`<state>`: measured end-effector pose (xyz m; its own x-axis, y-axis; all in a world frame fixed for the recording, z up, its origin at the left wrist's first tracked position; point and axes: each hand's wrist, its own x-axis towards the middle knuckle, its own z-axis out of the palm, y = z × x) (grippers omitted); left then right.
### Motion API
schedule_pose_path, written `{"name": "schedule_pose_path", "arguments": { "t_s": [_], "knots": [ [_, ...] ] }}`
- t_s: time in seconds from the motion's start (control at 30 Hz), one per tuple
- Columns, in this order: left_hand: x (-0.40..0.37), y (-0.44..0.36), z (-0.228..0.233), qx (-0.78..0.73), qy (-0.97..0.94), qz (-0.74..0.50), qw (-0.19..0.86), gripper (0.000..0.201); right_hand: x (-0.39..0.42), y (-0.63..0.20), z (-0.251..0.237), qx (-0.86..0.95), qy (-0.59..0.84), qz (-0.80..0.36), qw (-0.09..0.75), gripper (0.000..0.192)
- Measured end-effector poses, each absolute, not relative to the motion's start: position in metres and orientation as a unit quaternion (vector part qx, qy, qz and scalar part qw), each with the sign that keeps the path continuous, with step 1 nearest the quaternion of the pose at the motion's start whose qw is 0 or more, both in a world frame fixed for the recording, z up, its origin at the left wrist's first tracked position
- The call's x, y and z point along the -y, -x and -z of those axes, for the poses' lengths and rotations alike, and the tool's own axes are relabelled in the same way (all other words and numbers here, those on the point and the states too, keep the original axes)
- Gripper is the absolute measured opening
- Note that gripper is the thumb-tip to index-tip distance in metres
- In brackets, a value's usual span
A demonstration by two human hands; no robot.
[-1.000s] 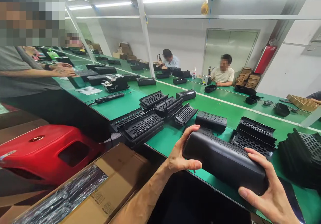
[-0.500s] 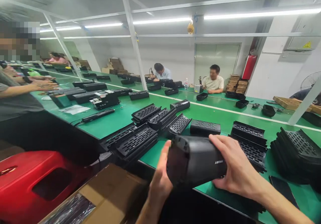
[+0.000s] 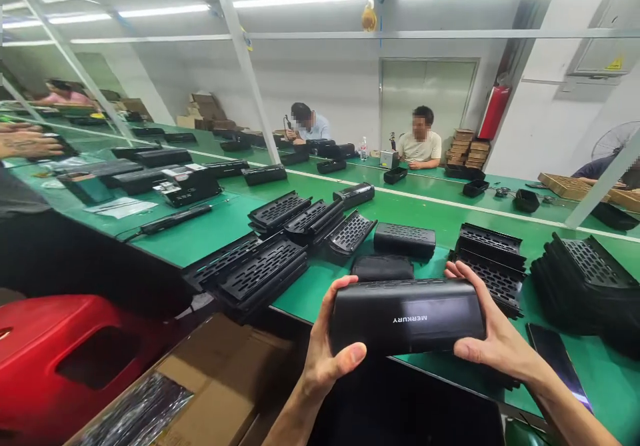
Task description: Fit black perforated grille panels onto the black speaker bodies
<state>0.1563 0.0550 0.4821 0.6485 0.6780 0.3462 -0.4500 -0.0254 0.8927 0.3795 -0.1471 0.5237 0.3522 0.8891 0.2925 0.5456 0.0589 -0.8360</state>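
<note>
While both hands [image 3: 400, 346] grip its ends, black speaker [image 3: 407, 316] shows upside-down "MERKURY".

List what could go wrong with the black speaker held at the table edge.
1. The speaker is gripped only by its ends, left hand and right hand, out past the table edge; a slip might drop it.
2. The phone lies beside the right forearm and could get knocked.
</note>
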Motion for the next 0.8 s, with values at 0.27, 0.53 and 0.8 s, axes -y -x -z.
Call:
{"name": "schedule_pose_path", "arguments": {
  "t_s": [0.27, 0.53, 0.8],
  "knots": [
    [-0.042, -0.175, -0.481, -0.103, -0.556, -0.428, 0.705, 0.078, 0.166, -0.367, -0.527, 0.481, 0.684, -0.118, 0.536, 0.078],
    [-0.045, -0.185, -0.497, -0.207, -0.456, -0.208, 0.840, 0.082, 0.172, -0.375, -0.528, 0.438, 0.691, -0.201, 0.539, 0.101],
    [-0.043, -0.191, -0.492, -0.167, -0.468, -0.261, 0.828, 0.073, 0.169, -0.375, -0.514, 0.295, 0.646, -0.291, 0.641, 0.079]
  ]
}}
